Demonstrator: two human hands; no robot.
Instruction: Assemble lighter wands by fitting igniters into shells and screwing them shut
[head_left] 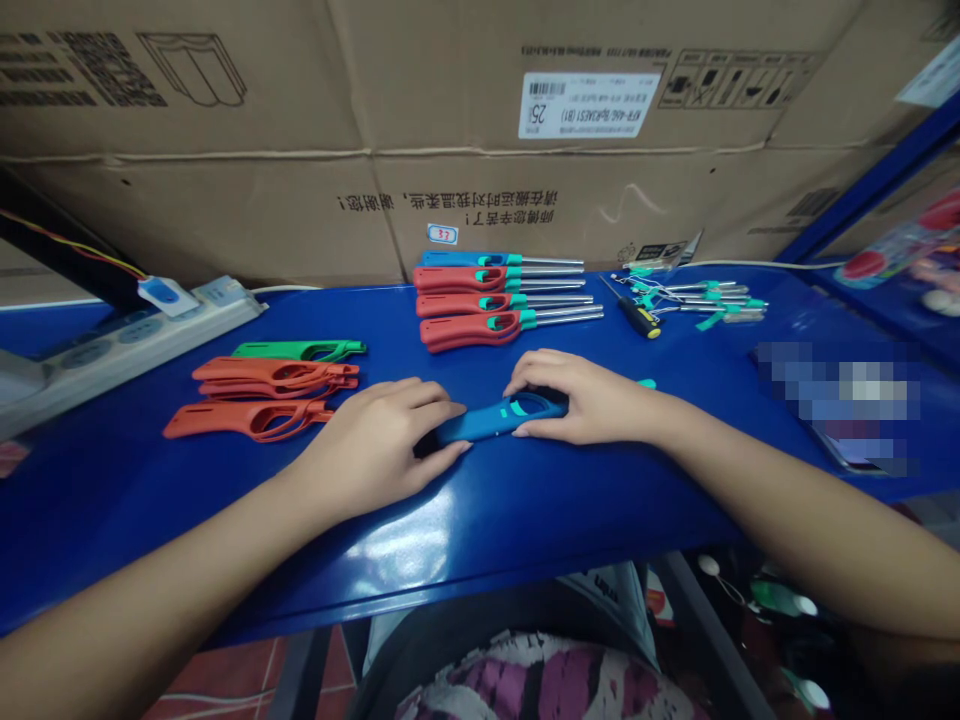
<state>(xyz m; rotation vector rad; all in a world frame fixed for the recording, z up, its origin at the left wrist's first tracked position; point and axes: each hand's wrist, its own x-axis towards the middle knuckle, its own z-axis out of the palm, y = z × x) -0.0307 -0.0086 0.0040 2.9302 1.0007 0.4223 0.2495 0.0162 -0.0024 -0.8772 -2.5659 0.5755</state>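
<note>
A blue lighter (491, 420) with teal parts lies level between my hands, just above or on the blue table. My left hand (394, 435) has its fingers closed round the lighter's left, handle end. At the other end my right hand (574, 398) pinches the body beside the trigger opening. A teal tip pokes out behind my right hand. Several assembled lighters (469, 330), red and one blue, with metal tubes, lie in a stack behind my hands. Orange shells and a green one (259, 420) are to the left.
Metal rods with teal ends (720, 300) and a black-yellow screwdriver (641, 318) lie at the back right. A power strip (142, 345) is at the left. A large cardboard box (262, 210) walls off the back. A blurred flat object (840, 410) rests on the right.
</note>
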